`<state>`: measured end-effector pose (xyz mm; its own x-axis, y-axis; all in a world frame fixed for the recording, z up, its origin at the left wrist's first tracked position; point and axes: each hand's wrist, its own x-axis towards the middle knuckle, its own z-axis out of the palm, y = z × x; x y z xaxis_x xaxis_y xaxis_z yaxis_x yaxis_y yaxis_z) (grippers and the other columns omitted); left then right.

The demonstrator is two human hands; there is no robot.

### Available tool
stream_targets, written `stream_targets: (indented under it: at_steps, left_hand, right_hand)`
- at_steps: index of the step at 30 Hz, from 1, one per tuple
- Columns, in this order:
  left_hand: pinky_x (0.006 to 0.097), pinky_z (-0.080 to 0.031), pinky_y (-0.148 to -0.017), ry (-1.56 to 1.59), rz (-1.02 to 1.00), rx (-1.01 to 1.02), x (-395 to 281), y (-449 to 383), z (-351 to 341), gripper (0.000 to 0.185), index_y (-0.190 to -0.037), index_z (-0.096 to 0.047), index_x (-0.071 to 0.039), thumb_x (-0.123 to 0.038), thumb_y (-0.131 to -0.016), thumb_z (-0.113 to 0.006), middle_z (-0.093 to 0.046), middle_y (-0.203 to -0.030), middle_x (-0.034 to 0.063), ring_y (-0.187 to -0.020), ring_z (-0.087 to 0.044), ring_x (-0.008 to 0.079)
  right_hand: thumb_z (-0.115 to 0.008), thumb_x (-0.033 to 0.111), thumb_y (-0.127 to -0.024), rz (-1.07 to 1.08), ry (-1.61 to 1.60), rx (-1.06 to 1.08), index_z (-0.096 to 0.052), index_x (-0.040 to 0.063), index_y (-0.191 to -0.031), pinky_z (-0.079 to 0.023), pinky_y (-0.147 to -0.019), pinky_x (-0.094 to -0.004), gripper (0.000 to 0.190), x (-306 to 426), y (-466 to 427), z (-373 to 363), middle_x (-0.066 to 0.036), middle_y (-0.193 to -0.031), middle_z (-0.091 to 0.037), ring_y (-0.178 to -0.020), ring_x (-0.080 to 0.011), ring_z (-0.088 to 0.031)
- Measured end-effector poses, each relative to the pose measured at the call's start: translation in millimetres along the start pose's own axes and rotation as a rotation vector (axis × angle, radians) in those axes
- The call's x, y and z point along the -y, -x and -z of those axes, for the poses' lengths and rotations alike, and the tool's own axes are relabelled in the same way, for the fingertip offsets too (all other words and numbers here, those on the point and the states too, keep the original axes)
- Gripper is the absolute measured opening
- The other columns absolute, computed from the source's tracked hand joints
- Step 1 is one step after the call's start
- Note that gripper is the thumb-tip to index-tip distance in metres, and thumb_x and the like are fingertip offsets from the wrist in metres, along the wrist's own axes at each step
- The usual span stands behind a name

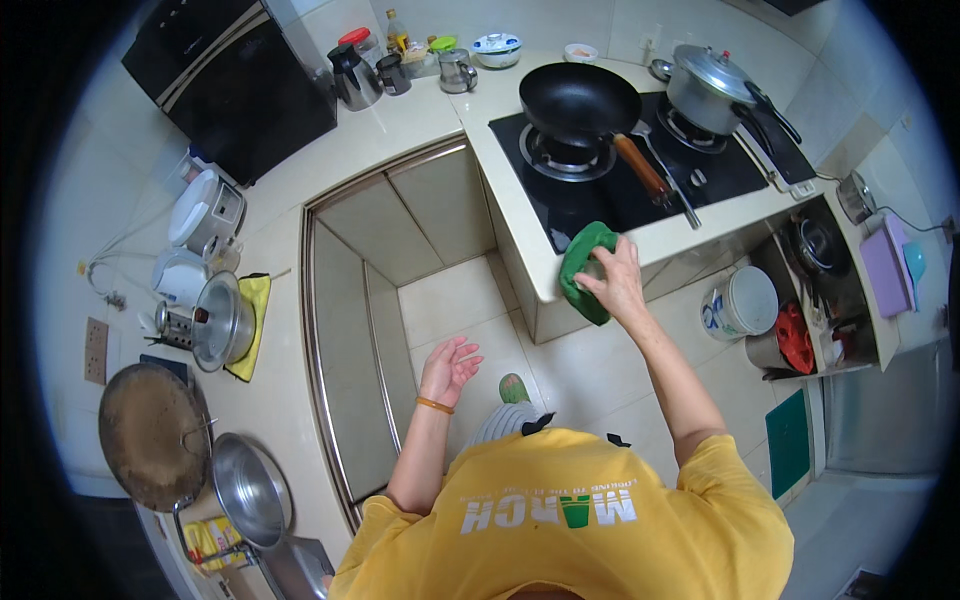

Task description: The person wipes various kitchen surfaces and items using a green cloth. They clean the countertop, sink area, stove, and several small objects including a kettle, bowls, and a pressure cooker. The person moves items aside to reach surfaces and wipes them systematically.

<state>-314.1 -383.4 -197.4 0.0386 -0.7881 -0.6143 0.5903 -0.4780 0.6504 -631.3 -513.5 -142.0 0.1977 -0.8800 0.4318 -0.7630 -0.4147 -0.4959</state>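
My right hand [616, 279] grips a green cloth [577, 262] at the front corner of the pale countertop [517, 225]. Part of the cloth hangs over the counter's edge, close to the near corner of the black glass gas hob [525, 161]. Over the floor, my left hand [450, 369] hovers with fingers apart and slightly curled, holding nothing. On the hob's left burner sits a black wok [577, 101], its wooden handle [641, 166] pointing towards me. A metal spatula [670, 176] lies beside that handle.
A pressure cooker [709, 94] stands on the right burner. Bottles and a steel jug [456, 71] line the back counter. At left are a lidded pot [225, 322] on a yellow cloth [251, 337] and a steel basin [251, 491]. A white bucket [742, 304] is on the right.
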Motion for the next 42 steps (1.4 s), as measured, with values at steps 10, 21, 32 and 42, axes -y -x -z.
stream_targets:
  at_steps: [10,21,32,42]
  left_hand:
    - [0.0395,-0.053,-0.076,0.109,0.056,-0.165,-32,-77,37,0.023,-0.112,-0.051,-0.007,-0.024,-0.097,-0.049,-0.064,-0.101,0.0136,-0.088,-0.064,0.0294]
    - [0.04,-0.05,-0.079,0.35,0.088,-0.27,3,-67,9,0.018,-0.105,-0.055,-0.008,-0.022,-0.094,-0.054,-0.063,-0.099,0.0121,-0.09,-0.061,0.031]
    - [0.0371,-0.052,-0.07,0.266,0.086,-0.329,11,-73,-15,0.019,-0.108,-0.053,-0.006,-0.02,-0.095,-0.052,-0.063,-0.096,0.0126,-0.081,-0.063,0.0287]
    - [0.0384,-0.055,-0.071,0.097,0.129,-0.233,-6,-104,-52,0.018,-0.108,-0.053,-0.007,-0.02,-0.096,-0.051,-0.065,-0.095,0.0123,-0.084,-0.065,0.0299]
  right_hand:
    - [-0.066,0.039,-0.083,-0.189,0.407,0.143,-0.038,-0.007,-0.138,-0.02,-0.109,-0.0608,0.077,-11,-76,-123,-0.039,-0.145,-0.019,-0.135,-0.057,-0.014]
    - [-0.05,0.016,-0.086,0.06,0.469,0.273,-0.045,0.001,-0.136,-0.022,-0.106,-0.0661,0.052,-16,-198,-205,-0.032,-0.147,-0.025,-0.129,-0.0668,-0.014]
    - [-0.055,0.011,-0.081,0.226,0.355,0.303,-0.054,-0.004,-0.122,-0.028,-0.109,-0.0566,0.044,-9,-101,-137,-0.028,-0.147,-0.029,-0.132,-0.0579,-0.025]
    - [-0.062,-0.007,-0.068,-0.025,0.152,0.417,-0.054,-0.001,-0.105,-0.04,-0.106,-0.0463,0.039,-102,-9,-23,-0.023,-0.145,-0.036,-0.126,-0.0427,-0.044]
